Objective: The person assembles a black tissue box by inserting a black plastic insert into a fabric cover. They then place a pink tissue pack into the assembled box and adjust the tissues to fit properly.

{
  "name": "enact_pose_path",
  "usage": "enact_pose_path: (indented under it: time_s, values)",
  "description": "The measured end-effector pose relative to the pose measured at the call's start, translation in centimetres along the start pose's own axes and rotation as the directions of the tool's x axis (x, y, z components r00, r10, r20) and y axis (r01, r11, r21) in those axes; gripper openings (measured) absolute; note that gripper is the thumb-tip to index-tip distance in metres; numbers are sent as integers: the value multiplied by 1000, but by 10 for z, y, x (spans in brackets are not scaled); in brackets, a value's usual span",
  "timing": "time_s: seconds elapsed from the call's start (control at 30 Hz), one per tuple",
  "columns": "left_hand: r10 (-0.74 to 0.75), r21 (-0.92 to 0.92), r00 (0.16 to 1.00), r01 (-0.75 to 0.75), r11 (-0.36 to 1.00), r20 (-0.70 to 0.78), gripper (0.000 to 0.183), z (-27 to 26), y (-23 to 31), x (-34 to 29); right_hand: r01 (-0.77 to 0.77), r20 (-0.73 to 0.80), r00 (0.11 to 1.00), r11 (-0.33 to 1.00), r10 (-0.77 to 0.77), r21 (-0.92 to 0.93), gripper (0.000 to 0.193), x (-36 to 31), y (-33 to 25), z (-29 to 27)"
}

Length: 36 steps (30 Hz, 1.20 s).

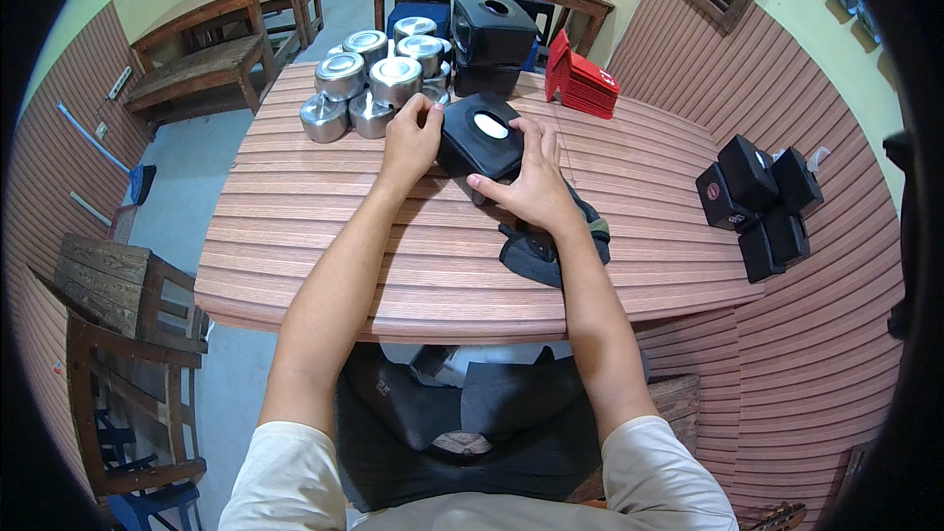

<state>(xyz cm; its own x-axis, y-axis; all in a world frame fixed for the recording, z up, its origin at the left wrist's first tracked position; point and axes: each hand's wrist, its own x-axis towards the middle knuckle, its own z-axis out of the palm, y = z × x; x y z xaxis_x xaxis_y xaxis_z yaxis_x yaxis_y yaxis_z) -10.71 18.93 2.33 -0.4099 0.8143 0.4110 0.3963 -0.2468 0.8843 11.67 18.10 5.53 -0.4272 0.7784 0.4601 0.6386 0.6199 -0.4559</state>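
A black tissue box [479, 155] with an oval opening in its top is between my two hands, tilted above the striped table [295, 236]. White shows inside the opening. My left hand [411, 143] has its fingers closed at the box's left corner. Across the right side of the box, my right hand [537, 177] grips it, fingers on the top edge and thumb at the near edge. A dark fabric item with a strap [536, 254] lies under my right forearm.
Round metal tins [396, 82] are stacked at the table's far left. Behind the held box stand black boxes [492, 31], one on another. Red folded stands [585, 87] sit at far right. More black boxes [752, 182] are piled on the right edge. A wooden bench [202, 74] is beyond.
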Motion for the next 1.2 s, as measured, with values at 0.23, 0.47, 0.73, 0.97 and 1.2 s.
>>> enact_pose_path:
  time_s: [0.23,0.47,0.73,0.97,1.2]
  values:
    - [88,-146,996,-86,986,6,32,6,-1,-3,34,-28,999,999,-35,-30,100,2,-4,-6]
    - [113,-88,993,-111,990,25,27,4,4,-7,34,-29,999,999,-34,10,98,5,4,-7]
    - [89,-116,996,-87,989,15,24,7,-4,-3,27,48,998,999,-28,35,103,4,5,-11]
    - [38,-99,999,-35,995,32,21,6,-6,-1,-12,93,996,996,3,88,103,5,5,-14]
    - [155,-174,988,-156,972,-17,30,8,-3,-4,54,50,997,987,-62,150,94,6,16,-5]
